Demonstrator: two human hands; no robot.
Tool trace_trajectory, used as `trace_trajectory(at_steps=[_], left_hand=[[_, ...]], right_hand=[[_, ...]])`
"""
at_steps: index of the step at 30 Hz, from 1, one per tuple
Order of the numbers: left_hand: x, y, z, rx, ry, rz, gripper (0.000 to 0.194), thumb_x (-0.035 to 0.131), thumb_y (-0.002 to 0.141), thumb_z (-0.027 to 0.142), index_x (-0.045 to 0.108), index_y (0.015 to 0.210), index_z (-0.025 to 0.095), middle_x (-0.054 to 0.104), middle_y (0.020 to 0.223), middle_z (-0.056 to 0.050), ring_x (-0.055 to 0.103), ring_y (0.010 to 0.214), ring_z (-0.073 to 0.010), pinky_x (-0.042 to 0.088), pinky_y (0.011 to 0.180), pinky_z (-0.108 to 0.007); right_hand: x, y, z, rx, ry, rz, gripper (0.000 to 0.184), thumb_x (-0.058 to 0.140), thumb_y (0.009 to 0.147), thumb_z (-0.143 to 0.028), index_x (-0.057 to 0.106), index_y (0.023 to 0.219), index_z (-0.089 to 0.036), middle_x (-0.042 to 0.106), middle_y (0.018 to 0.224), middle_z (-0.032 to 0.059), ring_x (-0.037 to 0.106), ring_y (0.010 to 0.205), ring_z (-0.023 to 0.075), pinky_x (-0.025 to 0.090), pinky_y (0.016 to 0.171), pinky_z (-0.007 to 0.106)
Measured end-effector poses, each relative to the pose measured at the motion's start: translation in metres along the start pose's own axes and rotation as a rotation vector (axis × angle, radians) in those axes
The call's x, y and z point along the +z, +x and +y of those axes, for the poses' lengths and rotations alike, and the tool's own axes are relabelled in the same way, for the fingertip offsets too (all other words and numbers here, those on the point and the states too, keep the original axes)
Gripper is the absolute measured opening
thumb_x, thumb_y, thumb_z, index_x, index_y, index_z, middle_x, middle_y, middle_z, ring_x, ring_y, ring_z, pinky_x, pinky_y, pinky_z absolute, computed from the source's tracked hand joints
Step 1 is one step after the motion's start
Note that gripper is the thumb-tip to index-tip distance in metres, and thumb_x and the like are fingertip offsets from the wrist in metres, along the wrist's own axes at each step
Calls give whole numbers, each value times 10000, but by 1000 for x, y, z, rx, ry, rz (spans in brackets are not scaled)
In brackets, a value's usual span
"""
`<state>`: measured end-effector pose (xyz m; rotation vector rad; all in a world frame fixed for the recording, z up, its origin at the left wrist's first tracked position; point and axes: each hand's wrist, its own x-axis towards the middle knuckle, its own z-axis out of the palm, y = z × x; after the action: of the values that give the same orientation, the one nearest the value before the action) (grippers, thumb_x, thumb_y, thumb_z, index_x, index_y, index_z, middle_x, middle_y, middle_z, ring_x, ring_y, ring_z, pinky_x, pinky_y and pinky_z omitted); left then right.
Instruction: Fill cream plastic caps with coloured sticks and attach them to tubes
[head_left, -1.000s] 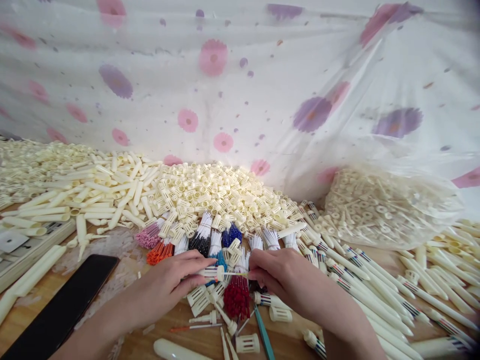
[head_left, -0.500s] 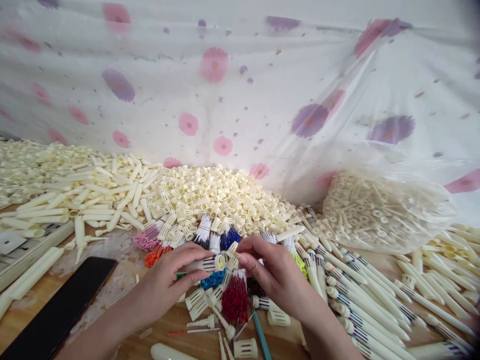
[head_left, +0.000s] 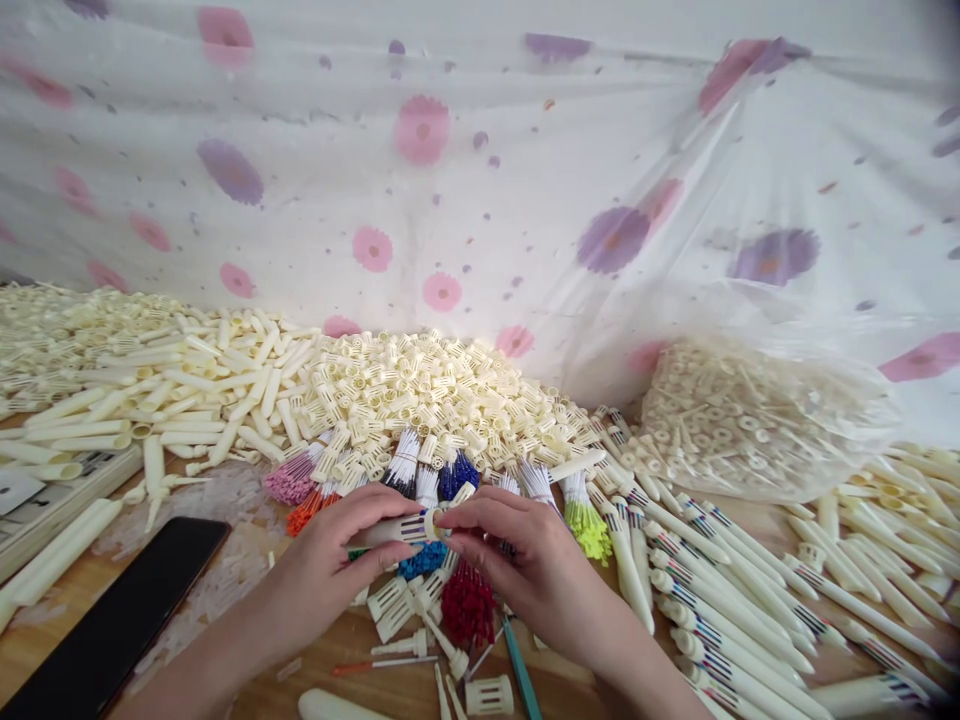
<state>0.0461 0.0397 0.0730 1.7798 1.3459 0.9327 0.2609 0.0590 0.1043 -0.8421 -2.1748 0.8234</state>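
My left hand (head_left: 352, 545) is closed around a cream multicolour pen barrel (head_left: 405, 528), held nearly level, with coloured sliders in its slots. Thumb and fingertips of my right hand (head_left: 525, 560) are pinched at the barrel's right end; any small part between them is hidden. Under my hands lie bundles of refills: red (head_left: 468, 605), blue (head_left: 424, 560) and, farther right, yellow-green (head_left: 586, 525). Loose slotted cream sleeves (head_left: 390, 605) are scattered below the barrel, and a teal tool (head_left: 520, 665) rests by the red bundle.
A large heap of slotted sleeves (head_left: 435, 395) rises behind. Multicolour pens (head_left: 735, 620) lie in rows on the right, before a clear bag of small parts (head_left: 765, 420). A black phone (head_left: 120, 610) is at left, near cream barrels (head_left: 67, 560). A flowered plastic sheet (head_left: 480, 230) hangs behind.
My right hand has moved left, and its fingertips now meet the barrel's end, where before there was a gap. My left hand keeps its hold. The view has shifted slightly.
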Motion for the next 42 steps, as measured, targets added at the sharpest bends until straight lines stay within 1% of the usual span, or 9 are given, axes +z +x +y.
trace_trajectory(at_steps=[10,14,17,20,26,29,33,37,42], left_hand=[[2,1,0,-12,-67,-63,216,595,820,289,701,1002,335,658,1029,-17,627,972,-192,534,769,-223],[3,1,0,3,-9,16,221,588,816,282,707,1000,308,645,1015,-32,629,947,-198,549,695,-210],[3,1,-1,40,38,139,249,577,815,267,702,1026,305,641,1034,-41,624,953,-207,554,647,-209],[4,1,-4,71,50,202,257,586,800,238,712,1012,308,655,1005,-37,625,946,-208,551,717,-250],[8,6,-6,-47,-160,195,175,688,680,208,752,839,243,679,895,-38,645,868,-217,535,754,-298],[6,7,0,-138,-239,120,163,701,673,212,745,830,214,698,835,-35,648,819,-216,525,722,-300],[1,8,9,-257,-352,-11,204,704,687,261,731,878,194,733,849,-42,651,804,-215,504,720,-309],[2,8,9,-371,-470,-1,248,758,603,236,713,839,175,722,788,-29,634,743,-194,491,682,-296],[7,7,1,-300,-485,60,181,764,598,183,644,732,196,628,698,24,578,699,-156,455,640,-254]], right_hand=[[7,2,2,9,59,22,189,507,895,-171,687,939,-209,631,808,18,555,714,111,422,654,230],[16,1,2,266,293,68,156,562,851,-234,694,932,-217,624,804,12,536,697,110,421,612,228],[23,2,1,534,606,9,285,598,801,-347,658,1038,-200,560,707,-14,443,527,74,369,465,200],[30,3,1,640,746,-12,386,632,744,-408,640,1061,-188,507,661,-38,365,457,51,308,407,186],[45,4,6,439,505,166,258,604,765,-401,652,853,-164,567,683,3,465,593,100,377,526,222],[47,4,5,356,372,198,222,574,792,-372,631,813,-159,554,655,2,459,581,103,373,517,223],[45,5,1,358,445,205,259,564,801,-393,617,887,-155,590,725,24,481,580,99,393,518,221],[45,5,-3,395,523,224,265,578,782,-398,614,895,-161,614,741,37,501,564,103,412,486,214],[48,2,-6,287,338,285,175,536,793,-288,634,854,-156,604,691,35,513,531,105,407,440,199]])
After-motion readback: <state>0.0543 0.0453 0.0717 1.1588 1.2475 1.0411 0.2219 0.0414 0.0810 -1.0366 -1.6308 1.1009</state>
